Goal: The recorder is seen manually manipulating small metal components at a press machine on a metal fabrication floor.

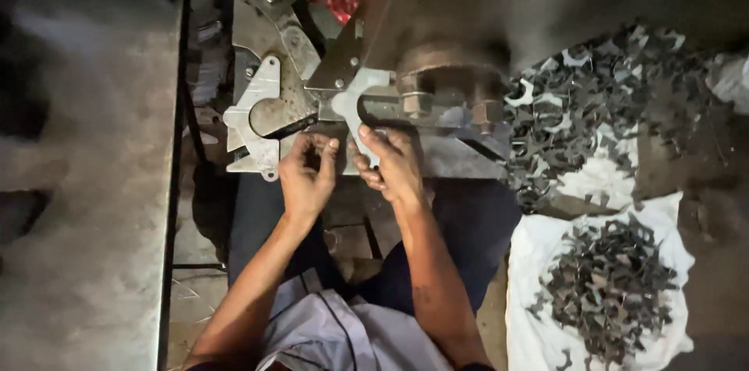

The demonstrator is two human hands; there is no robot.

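L hand (308,176) pinched a small dark metal piece (314,159), fingers curled; R hand (394,164) lay half-open, fingertips on the press jig (343,102). 2 heaps of stamped pieces (608,285) lay right.

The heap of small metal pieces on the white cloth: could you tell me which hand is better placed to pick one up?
Probably the right hand. The heap of small metal pieces on the white cloth lies on the person's right; the left hand is farther off, at the metal fixture.
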